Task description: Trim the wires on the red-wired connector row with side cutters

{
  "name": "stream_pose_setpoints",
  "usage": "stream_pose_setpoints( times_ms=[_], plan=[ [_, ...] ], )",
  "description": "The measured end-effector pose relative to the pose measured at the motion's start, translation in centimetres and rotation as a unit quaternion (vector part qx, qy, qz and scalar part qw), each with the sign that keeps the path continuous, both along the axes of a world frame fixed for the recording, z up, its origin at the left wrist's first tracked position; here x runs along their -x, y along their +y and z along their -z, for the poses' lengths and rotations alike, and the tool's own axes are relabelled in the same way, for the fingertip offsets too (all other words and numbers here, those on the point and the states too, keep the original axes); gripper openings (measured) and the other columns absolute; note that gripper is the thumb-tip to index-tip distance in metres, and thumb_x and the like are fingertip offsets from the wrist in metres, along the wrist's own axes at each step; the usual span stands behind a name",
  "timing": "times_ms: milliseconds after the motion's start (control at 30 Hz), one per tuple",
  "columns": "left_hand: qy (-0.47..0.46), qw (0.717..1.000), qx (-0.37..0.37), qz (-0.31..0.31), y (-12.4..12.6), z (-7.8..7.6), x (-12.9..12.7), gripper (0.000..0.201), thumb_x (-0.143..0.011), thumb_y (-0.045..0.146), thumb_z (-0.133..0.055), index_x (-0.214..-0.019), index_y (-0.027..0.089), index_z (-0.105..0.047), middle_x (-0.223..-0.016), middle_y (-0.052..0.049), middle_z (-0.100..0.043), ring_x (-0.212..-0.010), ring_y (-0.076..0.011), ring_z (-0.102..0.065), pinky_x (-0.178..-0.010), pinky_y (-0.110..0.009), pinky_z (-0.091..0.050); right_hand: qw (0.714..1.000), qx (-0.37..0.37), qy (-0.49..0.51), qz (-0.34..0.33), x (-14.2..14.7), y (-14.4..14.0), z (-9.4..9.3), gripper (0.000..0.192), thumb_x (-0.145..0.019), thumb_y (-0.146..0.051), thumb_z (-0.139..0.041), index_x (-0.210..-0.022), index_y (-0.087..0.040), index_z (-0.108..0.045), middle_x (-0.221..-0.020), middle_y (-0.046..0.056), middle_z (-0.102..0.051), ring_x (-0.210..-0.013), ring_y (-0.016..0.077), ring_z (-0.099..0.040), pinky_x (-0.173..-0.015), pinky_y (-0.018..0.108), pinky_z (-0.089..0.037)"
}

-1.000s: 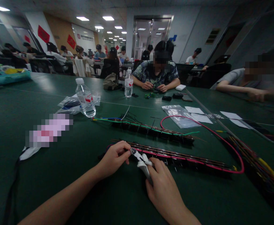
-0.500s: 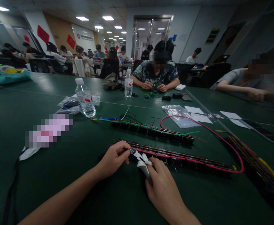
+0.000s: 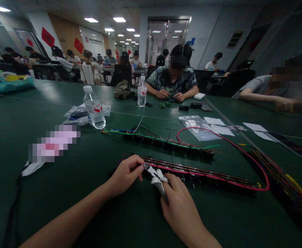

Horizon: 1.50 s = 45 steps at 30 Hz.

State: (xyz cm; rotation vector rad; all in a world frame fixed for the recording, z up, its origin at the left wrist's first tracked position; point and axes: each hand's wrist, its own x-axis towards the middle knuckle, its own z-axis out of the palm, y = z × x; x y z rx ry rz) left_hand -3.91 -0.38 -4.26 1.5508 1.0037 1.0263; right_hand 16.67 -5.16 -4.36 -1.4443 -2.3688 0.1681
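Note:
In my right hand [image 3: 179,198] I grip cutting pliers [image 3: 158,179] by their white-and-grey handles. Their dark jaws point up and left, close to the fingertips of my left hand [image 3: 127,174]. That hand is closed in a pinch at the near long black wired strip [image 3: 205,174], which has copper-coloured wires and a thick red wire along it. What the left fingers pinch is too small to make out. Behind it lies a second black strip [image 3: 163,142] with a green wire and loose thin black wires.
Two water bottles [image 3: 95,108] stand on the green table [image 3: 70,199], beyond the strips. A clear plastic bag [image 3: 197,129] and paper slips lie at the back right. Another wired strip [image 3: 282,182] is at the right. Across the table, a person [image 3: 174,77] handles small parts.

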Motion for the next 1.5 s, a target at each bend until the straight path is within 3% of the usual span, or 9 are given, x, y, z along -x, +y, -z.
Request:
stream_pose_setpoints(
  times_ms=[967, 1500],
  plan=[
    [-0.013, 1.0, -0.003, 0.006, 0.0, 0.1, -0.1, 0.007, -0.089, 0.019, -0.053, -0.086, 0.015, -0.057, -0.09, -0.001, -0.053, -0.062, -0.0089, -0.058, -0.059, -0.024, -0.05, 0.998, -0.034, -0.045, 0.025, 0.3, 0.1, 1.3, 0.032, -0.075, 0.001, -0.052, -0.1, -0.015, -0.063, -0.113, 0.013, -0.059, -0.097, 0.0277, -0.058, -0.084, 0.044, -0.053],
    [-0.015, 1.0, 0.002, 0.007, 0.1, 0.0, 0.1, 0.006, -0.089, 0.018, -0.053, -0.087, 0.014, -0.057, -0.09, -0.001, -0.053, -0.061, -0.008, -0.058, -0.059, -0.024, -0.049, 0.999, -0.037, 0.009, 0.018, 0.4, -0.2, 1.0, 0.034, -0.072, 0.0, -0.051, -0.099, -0.017, -0.062, -0.109, 0.013, -0.059, -0.092, 0.0268, -0.059, -0.078, 0.041, -0.053]
  ],
)
